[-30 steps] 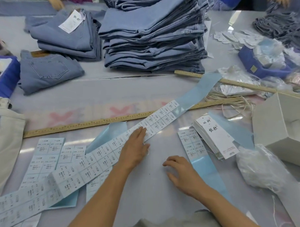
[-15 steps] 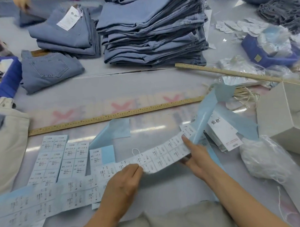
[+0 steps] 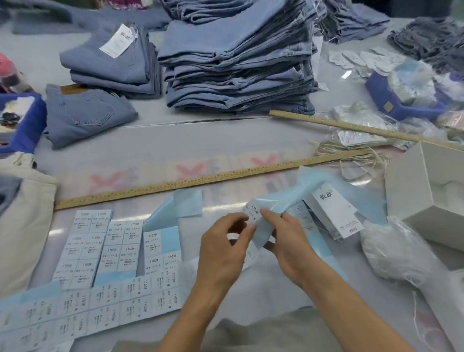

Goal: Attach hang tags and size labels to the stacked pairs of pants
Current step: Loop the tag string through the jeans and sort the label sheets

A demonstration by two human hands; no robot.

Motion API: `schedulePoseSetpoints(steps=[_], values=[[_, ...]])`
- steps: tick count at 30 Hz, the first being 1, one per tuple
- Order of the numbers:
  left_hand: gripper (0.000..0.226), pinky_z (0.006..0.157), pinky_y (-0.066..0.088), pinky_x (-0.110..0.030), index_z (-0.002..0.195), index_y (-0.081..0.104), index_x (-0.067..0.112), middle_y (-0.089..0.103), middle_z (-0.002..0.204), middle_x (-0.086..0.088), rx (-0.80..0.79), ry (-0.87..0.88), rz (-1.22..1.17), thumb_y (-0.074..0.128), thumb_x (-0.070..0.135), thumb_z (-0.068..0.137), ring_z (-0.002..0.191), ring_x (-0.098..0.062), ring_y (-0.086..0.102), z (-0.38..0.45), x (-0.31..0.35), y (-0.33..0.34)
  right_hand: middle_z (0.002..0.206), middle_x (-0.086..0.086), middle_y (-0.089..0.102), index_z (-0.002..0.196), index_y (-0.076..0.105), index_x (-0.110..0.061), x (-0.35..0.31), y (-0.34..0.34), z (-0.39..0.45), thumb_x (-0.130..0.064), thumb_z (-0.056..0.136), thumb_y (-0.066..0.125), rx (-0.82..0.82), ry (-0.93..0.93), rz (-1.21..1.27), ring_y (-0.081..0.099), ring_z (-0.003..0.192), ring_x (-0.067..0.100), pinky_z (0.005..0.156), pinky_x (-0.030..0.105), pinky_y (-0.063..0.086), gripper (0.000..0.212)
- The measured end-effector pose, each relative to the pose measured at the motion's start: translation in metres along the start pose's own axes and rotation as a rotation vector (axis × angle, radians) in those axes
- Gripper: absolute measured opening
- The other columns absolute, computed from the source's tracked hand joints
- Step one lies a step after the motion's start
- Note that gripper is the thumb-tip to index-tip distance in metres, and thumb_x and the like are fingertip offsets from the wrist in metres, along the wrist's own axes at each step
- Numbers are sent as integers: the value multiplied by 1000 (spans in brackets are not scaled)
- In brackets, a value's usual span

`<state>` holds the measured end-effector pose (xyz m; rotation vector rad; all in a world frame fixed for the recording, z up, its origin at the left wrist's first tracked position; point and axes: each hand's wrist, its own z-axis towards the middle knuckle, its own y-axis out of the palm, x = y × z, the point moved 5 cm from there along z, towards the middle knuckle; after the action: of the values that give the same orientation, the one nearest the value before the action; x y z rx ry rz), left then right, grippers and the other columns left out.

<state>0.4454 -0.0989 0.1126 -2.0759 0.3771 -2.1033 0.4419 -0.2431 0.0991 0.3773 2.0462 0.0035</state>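
A long strip of size labels (image 3: 132, 301) on light blue backing runs from the lower left up to my hands. My left hand (image 3: 223, 252) and my right hand (image 3: 289, 241) both pinch the strip's raised end (image 3: 258, 226) just above the table. More label sheets (image 3: 102, 247) lie flat to the left. A pile of white hang tags (image 3: 335, 211) sits right of my hands. A tall stack of blue pants (image 3: 237, 60) stands at the back, with a shorter tagged stack (image 3: 111, 61) left of it.
Two wooden rulers (image 3: 199, 180) (image 3: 359, 127) cross the table. An open white box (image 3: 440, 199) and a clear plastic bag (image 3: 391, 250) are on the right. A single folded pair of jeans (image 3: 85, 115) and a blue tray (image 3: 19, 123) are at left.
My hands have come together at the strip's right end and lifted it. The strip's lower part now lies along the bottom left.
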Motion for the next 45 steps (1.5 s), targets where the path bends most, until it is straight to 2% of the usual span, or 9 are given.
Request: schedulePoseSetpoints(steps=[4, 10, 17, 21, 26, 33, 38, 42, 45], values=[[12, 68, 50, -13, 93, 66, 35, 69, 88, 16, 106, 31, -42, 77, 38, 89, 90, -5, 67, -2, 14, -7, 116, 2, 76, 108, 78, -24, -9, 23, -35, -51, 106, 38, -109, -6, 30, 70, 112, 20, 94, 46, 57, 49], [14, 73, 50, -10, 86, 65, 36, 70, 80, 22, 125, 93, 59, 79, 37, 87, 84, 1, 68, -23, 23, -32, 110, -2, 76, 114, 74, -17, -9, 27, -68, -33, 109, 42, -67, -125, -215, 69, 109, 9, 95, 36, 58, 36], [13, 82, 55, -14, 107, 77, 23, 73, 95, 22, 61, 171, 198, 71, 20, 96, 92, 5, 69, -46, 31, -48, 93, -5, 77, 97, 78, -16, -7, 33, -92, -29, 107, 49, -62, -126, -168, 70, 91, 6, 86, 26, 59, 34], [19, 79, 53, -13, 109, 75, 27, 74, 96, 22, -22, 166, 133, 72, 37, 93, 94, 7, 68, -59, 41, -48, 106, 4, 78, 101, 75, -5, -1, 36, -105, -25, 108, 47, -72, -132, -68, 71, 106, 15, 96, 33, 56, 36], [12, 79, 54, -16, 104, 77, 24, 75, 93, 19, 44, 169, 186, 73, 26, 94, 91, 6, 68, -74, 42, -53, 103, 11, 77, 85, 76, -9, 12, 39, -119, -21, 105, 54, -37, -105, 18, 73, 105, 22, 95, 39, 57, 32], [12, 79, 55, -17, 106, 77, 24, 76, 93, 19, -1, 210, 239, 69, 25, 97, 91, 6, 68, -89, 43, -62, 95, 16, 76, 92, 73, 6, 17, 36, -129, -21, 102, 59, 1, -177, -56, 74, 97, 24, 92, 34, 59, 32], [14, 81, 57, -26, 97, 75, 19, 75, 91, 13, -97, 210, 315, 72, 32, 93, 90, -1, 70, -85, 39, -71, 105, 10, 78, 94, 78, 1, 18, 38, -132, -25, 100, 61, -164, -151, -68, 72, 105, 22, 98, 33, 54, 32], [15, 72, 56, -35, 95, 76, 15, 75, 86, 7, -123, 273, 377, 70, 29, 96, 79, -11, 68, -83, 35, -77, 90, 17, 75, 69, 77, -10, 19, 40, -127, -20, 99, 64, -90, -193, -133, 73, 94, 27, 95, 38, 58, 34], [11, 71, 57, -33, 99, 77, 16, 74, 86, 8, -195, 289, 341, 69, 22, 97, 77, -9, 67, -81, 31, -80, 85, 27, 69, 69, 74, -4, 19, 43, -125, -21, 98, 66, -54, -275, -192, 73, 91, 35, 90, 37, 60, 34]])
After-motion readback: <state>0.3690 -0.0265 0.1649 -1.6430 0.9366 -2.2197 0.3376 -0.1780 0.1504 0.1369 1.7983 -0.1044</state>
